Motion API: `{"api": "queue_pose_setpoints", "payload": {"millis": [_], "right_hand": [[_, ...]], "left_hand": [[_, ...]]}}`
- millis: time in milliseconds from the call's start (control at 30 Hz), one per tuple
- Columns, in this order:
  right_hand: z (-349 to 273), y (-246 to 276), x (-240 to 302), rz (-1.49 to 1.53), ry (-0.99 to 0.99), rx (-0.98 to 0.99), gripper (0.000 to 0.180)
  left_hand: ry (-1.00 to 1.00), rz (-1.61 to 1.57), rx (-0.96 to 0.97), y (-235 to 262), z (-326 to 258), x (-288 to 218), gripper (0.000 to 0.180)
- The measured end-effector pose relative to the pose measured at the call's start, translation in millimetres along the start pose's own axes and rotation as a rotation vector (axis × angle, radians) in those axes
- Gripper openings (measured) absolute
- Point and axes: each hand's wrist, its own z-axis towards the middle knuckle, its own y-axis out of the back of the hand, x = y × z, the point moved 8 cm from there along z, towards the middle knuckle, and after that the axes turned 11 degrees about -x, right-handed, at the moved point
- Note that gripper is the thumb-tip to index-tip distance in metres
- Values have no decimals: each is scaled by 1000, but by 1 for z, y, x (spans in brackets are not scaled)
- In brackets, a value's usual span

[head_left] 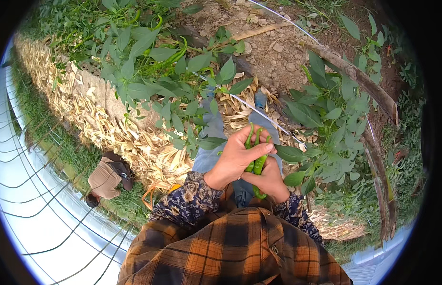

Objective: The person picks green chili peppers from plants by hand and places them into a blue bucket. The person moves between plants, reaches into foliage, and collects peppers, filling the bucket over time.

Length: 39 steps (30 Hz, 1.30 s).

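Observation:
Several long, thin green chili peppers (260, 164) are bunched between my two hands in front of my body. My left hand (236, 157) is closed around their upper part, with the thumb laid across them and the stem ends sticking up past the fingers. Lower down, my right hand (271, 180) grips the same bunch from the right side. One curled pepper tip (259, 192) hangs out below the right hand. The palms and some of the fingers are hidden behind the peppers.
Leafy pepper plants (149, 88) with hanging green peppers (175, 57) grow ahead on the left; another plant (320, 114) stands close on the right. A white string (263, 114) crosses over my legs. Wooden poles (363, 76) lean at right. A person (106, 176) bends among plants far left.

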Motion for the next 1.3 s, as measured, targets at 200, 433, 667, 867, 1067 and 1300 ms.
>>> {"api": "queue_pose_setpoints", "payload": {"millis": [200, 433, 667, 867, 1067, 1300], "right_hand": [[32, -8, -7, 32, 38, -378, 37], [64, -84, 40, -307, 444, -212, 43], [142, -118, 105, -278, 704, -312, 19], [256, -235, 107, -791, 967, -317, 18], [285, -233, 90, -807, 1085, -434, 9], [200, -213, 95, -818, 830, -183, 20]], "left_hand": [[-191, 557, 151, 54, 36, 12, 83], [-6, 166, 15, 129, 41, -22, 35], [-273, 96, -80, 222, 14, -131, 26], [-381, 83, -144, 257, -8, -171, 34], [-465, 265, -138, 267, -6, -197, 37], [-433, 267, -44, 265, 7, -208, 38]]}}
